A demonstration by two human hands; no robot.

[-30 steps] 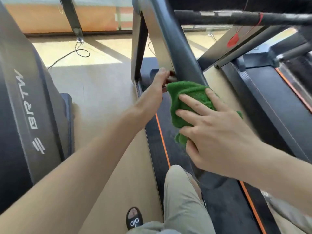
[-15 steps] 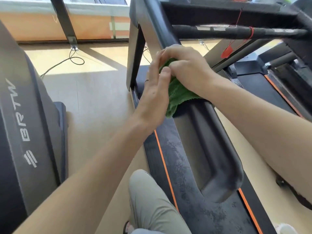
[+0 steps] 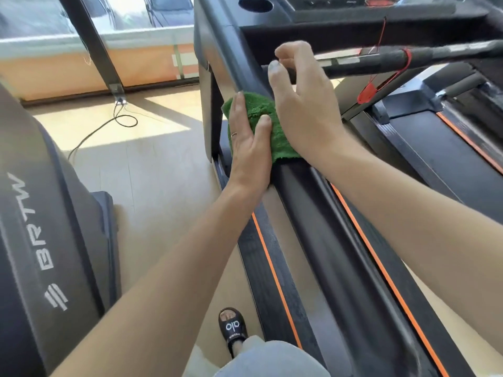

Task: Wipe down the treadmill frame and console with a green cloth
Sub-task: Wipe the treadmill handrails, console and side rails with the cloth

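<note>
The green cloth [image 3: 281,148] is draped over the dark treadmill frame [image 3: 313,213], where the side rail meets the upright [image 3: 239,50]. My left hand [image 3: 250,148] holds the cloth against the frame, with straight fingers on its left side and the thumb over its top. My right hand [image 3: 302,110] is just right of the cloth, its heel at the cloth's edge. Its fingers are loosely curled in the air and hold nothing. The console [image 3: 353,12], with a round cup holder [image 3: 255,4], is at the top of the view.
A black handlebar [image 3: 435,54] crosses behind my right hand, with a red safety clip [image 3: 367,93] hanging from it on a cord. Another treadmill [image 3: 40,213] stands at the left. A cable [image 3: 119,118] lies on the wooden floor. My sandalled foot [image 3: 231,327] is beside the deck.
My right hand has let go of the cloth and its fingers have lifted off. My left hand has taken hold of the cloth. The view has tilted up and shows the console.
</note>
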